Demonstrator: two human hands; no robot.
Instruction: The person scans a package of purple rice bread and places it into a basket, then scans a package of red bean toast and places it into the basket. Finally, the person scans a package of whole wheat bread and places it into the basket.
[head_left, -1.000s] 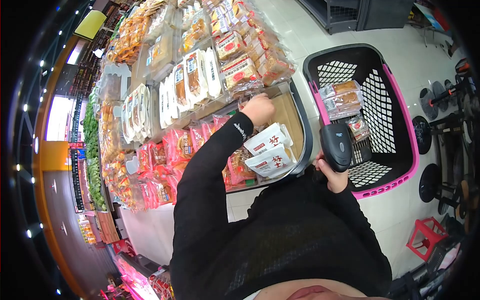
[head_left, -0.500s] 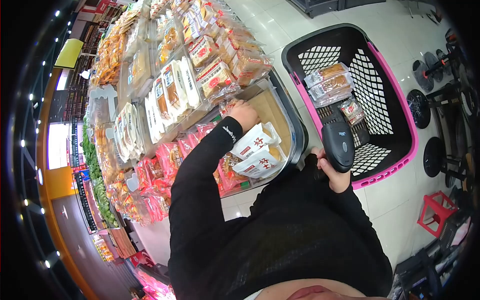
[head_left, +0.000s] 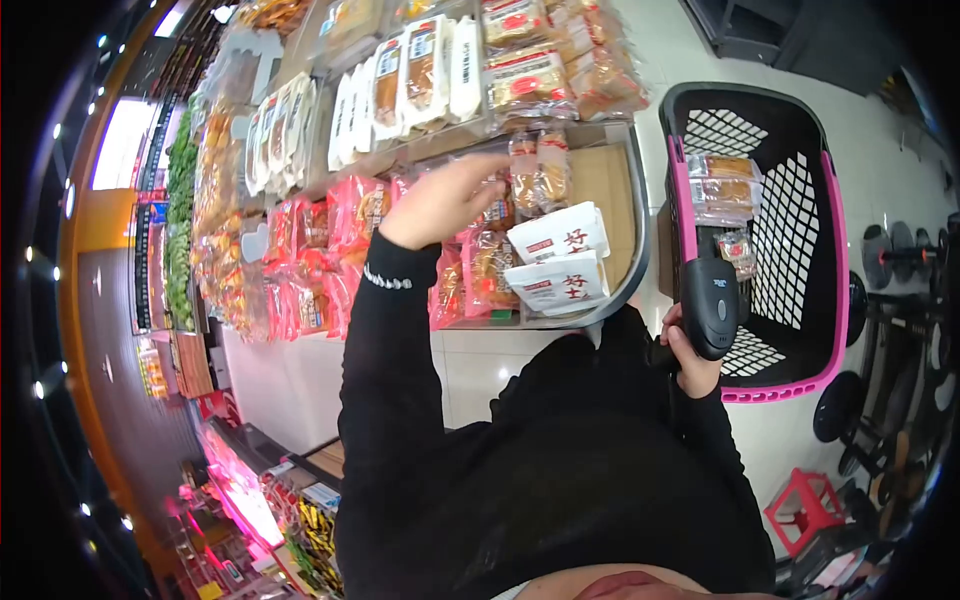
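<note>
My left hand [head_left: 450, 200] is over the front row of the bread display, fingers stretched toward two clear-wrapped bread packs [head_left: 540, 172] standing by the back edge of the tray. The hand looks open; whether its fingertips touch the packs or a red-wrapped pack below is hard to see. White paper-bagged pastries [head_left: 560, 255] stand just in front of these packs. Low on the right, my right hand [head_left: 692, 360] is closed around the handle of a black barcode scanner [head_left: 712, 310], its head over the rim of the shopping basket [head_left: 838, 290].
Several bread packs [head_left: 725, 188] and a small wrapped item [head_left: 735, 253] lie in the basket. Red-wrapped packs [head_left: 355, 210] and white-wrapped loaves [head_left: 425, 75] fill the display. Weight plates [head_left: 840, 405] and a red stool [head_left: 803, 510] stand at the right.
My left hand has drawn back leftward from the tray's open part, its fingers extending; the two bread packs now show beside it. The view has shifted. My right hand still holds the scanner.
</note>
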